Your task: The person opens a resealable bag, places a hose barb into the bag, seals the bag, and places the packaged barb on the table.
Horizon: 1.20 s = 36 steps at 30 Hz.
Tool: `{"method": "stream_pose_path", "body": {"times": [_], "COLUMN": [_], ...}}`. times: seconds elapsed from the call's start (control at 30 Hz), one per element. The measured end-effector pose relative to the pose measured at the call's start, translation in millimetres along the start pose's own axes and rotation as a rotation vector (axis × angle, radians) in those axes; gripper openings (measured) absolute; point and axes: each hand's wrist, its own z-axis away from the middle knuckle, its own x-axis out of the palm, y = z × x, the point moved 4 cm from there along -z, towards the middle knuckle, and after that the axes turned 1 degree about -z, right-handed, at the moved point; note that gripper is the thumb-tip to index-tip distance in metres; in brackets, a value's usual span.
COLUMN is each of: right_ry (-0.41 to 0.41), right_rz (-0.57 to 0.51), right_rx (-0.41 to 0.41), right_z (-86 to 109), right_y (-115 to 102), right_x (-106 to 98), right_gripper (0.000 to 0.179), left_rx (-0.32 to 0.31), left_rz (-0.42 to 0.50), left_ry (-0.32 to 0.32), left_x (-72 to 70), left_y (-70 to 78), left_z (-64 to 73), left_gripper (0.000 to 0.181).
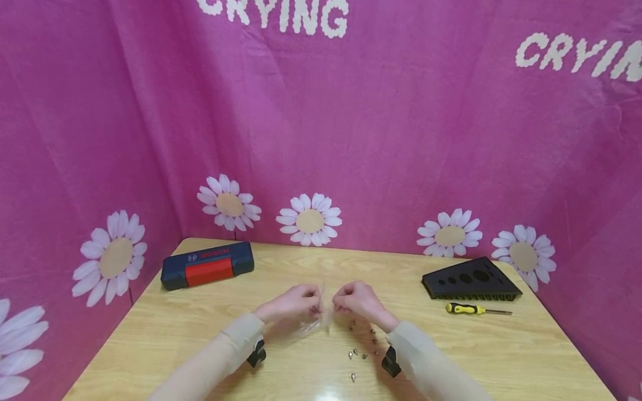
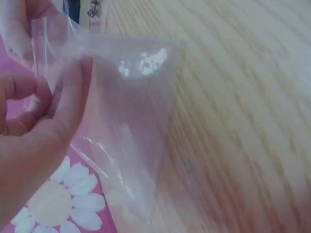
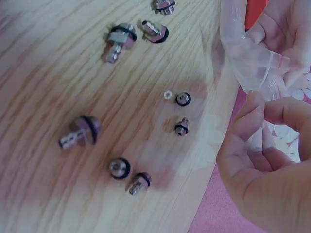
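Between both hands hangs a clear zip-top plastic bag (image 2: 131,97) with a red line along its seal. My left hand (image 1: 296,302) pinches one side of the bag near its top; the left wrist view shows its thumb and fingers on the film. On the other side, my right hand (image 1: 362,302) pinches the bag's top edge between thumb and index finger. Several small metal barbed fittings (image 3: 120,41) with black rings lie scattered on the table beneath and beside my right hand. A tiny white ring (image 3: 167,94) lies next to one fitting.
At the back left lies a dark blue and red Bosch case (image 1: 208,266). A black holder with round holes (image 1: 471,280) stands at the back right, with a yellow and black screwdriver (image 1: 466,308) in front of it. A pink flowered cloth (image 1: 371,139) hangs behind the wooden table (image 1: 190,323).
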Motion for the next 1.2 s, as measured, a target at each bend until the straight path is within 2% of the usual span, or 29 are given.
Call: {"method": "stream_pose_path", "body": {"times": [0.1, 0.2, 0.33, 0.67, 0.87, 1.13, 1.2], "right_ry": [0.019, 0.028, 0.033, 0.008, -0.007, -0.027, -0.034], "right_rz": [0.019, 0.021, 0.028, 0.017, 0.014, -0.024, -0.043], "right_rx": [-0.001, 0.013, 0.018, 0.008, 0.012, 0.009, 0.011], "right_z": [-1.2, -1.4, -0.1, 3.0, 5.5, 6.3, 5.8], "right_y": [-0.2, 1.4, 5.0, 6.0, 7.7, 7.4, 6.8], "right_x": [-2.9, -5.0, -7.1, -13.7, -15.3, -14.4, -13.8], "right_gripper": [0.010, 0.008, 0.009, 0.009, 0.010, 0.012, 0.013], "left_rx": [0.011, 0.036, 0.030, 0.003, 0.025, 0.017, 0.031], "left_rz": [0.040, 0.025, 0.001, 0.074, 0.042, -0.049, -0.073], "left_ry": [-0.009, 0.003, 0.012, -0.044, -0.085, 0.002, 0.018], "left_x": [-3.6, -6.6, -9.9, -18.7, -19.2, -13.5, -12.1], "left_y": [-3.9, -6.2, -9.9, -11.4, -9.4, -8.4, -5.5], "left_z": [-1.6, -0.6, 2.9, 10.9, 14.9, 14.5, 14.8], "left_gripper": [0.014, 0.014, 0.016, 0.020, 0.021, 0.017, 0.017]}}
